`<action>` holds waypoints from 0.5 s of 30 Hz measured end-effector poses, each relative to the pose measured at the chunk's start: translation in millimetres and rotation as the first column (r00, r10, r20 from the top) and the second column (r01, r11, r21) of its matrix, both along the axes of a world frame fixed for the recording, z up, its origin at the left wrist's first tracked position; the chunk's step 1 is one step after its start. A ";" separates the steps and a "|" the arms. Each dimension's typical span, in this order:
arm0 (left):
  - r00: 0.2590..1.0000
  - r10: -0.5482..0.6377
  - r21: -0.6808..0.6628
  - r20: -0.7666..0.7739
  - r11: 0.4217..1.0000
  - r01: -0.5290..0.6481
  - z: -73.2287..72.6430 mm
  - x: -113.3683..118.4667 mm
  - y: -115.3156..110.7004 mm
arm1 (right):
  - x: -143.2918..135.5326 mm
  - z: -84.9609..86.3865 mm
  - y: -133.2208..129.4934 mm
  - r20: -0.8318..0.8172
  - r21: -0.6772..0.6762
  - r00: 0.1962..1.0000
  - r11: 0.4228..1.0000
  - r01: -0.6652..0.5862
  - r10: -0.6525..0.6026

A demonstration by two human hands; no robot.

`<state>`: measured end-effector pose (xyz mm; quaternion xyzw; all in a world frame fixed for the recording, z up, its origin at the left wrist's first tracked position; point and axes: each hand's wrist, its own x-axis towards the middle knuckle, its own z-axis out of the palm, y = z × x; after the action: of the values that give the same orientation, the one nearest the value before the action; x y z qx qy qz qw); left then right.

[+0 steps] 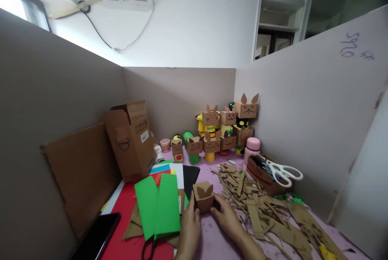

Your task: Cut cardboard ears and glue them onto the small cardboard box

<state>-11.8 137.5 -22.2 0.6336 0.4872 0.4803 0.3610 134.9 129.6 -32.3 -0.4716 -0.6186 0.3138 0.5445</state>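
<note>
Between my two hands, low over the pink tabletop (209, 237), is a small brown cardboard box (203, 203) with two pointed cardboard ears on its top. My left hand (191, 219) grips its left side, with the thumb at the front. From the right, the fingers of my right hand (223, 211) close on the opposite side. To the left of my left hand lie folded green paper sheets (162, 207), and black-handled scissors (149, 247) poke out beneath them. Cardboard scraps (254, 199) spread just right of my right hand.
Several cardboard animal figures (212, 145) stand at the back. A pink bottle (252, 149) and a box (269, 181) holding white scissors (283, 171) sit at right. On the left are a tall carton (130, 147), a phone (98, 233) and coloured paper (124, 203). Grey partitions (178, 98) enclose the table.
</note>
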 end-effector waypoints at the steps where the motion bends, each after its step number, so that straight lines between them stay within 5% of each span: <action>1: 1.000 0.005 0.006 -0.021 1.000 -0.005 -0.9 1.7 -1.5 | -0.5 -0.5 -0.7 0.009 0.002 1.000 1.000 0.016 -0.016; 6: 0.987 0.090 0.060 -0.132 0.995 -0.083 2.0 9.0 -12.7 | -0.7 4.9 -3.8 0.003 -0.016 0.992 0.992 0.127 -0.127; 11: 0.942 0.333 0.236 0.030 0.914 -0.331 25.2 11.8 -32.3 | 8.1 22.6 -18.6 -0.089 -0.099 0.950 0.952 0.290 -0.298; 15: 0.986 0.155 0.331 0.055 0.929 -0.164 29.9 25.3 -59.7 | 14.3 23.3 -53.0 -0.172 -0.215 0.914 0.919 0.330 -0.369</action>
<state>13.6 77.8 7.8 0.6372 0.4435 0.5926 0.2149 149.2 76.6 -8.9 -0.5869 -0.4320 0.3139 0.6086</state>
